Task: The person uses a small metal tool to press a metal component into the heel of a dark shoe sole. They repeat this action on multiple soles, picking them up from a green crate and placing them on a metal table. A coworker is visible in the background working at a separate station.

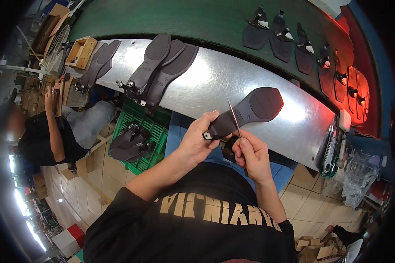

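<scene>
Dark rubbery material makes up the shoe sole (pixel 250 110) that the person holds just above the edge of the shiny metal bench (pixel 215 74), in front of the chest. The left hand (pixel 197 140) is closed around its narrow heel end, fingers wrapped and thumb on top, while the broad toe end sticks out to the right over the metal. The right hand (pixel 250 153) is curled tight round the handle of a thin blade (pixel 233 116), whose point stands up across the sole's waist. The sole looks light and fairly stiff yet a little flexible, likely grippy rather than slick; the narrow heel seems the sound place to grasp it, clear of the blade. More soles (pixel 162 70) lie piled on the bench to the left, others sit in a green crate (pixel 156 131) below, and a row rides the green belt (pixel 197 19) beyond
</scene>
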`<state>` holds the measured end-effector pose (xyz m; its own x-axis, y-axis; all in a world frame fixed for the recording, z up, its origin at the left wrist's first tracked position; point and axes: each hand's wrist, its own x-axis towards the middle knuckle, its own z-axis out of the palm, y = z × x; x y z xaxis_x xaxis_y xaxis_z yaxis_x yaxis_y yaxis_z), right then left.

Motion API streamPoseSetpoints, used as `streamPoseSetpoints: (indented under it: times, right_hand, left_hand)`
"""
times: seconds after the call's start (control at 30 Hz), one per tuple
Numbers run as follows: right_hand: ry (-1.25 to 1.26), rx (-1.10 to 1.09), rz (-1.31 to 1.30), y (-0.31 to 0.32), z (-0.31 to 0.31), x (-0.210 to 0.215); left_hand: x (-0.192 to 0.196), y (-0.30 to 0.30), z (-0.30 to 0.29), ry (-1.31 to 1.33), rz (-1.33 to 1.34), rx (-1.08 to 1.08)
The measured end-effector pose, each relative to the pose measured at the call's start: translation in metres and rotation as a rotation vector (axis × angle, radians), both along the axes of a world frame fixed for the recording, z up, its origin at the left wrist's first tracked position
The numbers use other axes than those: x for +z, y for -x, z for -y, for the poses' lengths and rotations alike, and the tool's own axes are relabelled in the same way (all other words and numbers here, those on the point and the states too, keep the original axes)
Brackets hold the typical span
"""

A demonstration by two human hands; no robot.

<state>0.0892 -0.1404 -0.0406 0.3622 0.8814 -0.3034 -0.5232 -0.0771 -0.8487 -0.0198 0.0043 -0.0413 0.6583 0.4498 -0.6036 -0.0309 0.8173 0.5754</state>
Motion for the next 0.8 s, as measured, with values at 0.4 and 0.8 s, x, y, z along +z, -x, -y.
streamPoseSetpoints:
  times: [0.4, 0.8]
  right_hand:
    - [0.020, 0.058, -0.275, 0.022, -0.003, 0.006]
    - [-0.062, -0.118, 1.137, 0.016, -0.007, 0.007]
  left_hand:
    - [0.006, -0.019, -0.001, -0.558, -0.086, 0.177]
    - [0.017, -0.014, -0.007, -0.377, 0.035, 0.198]
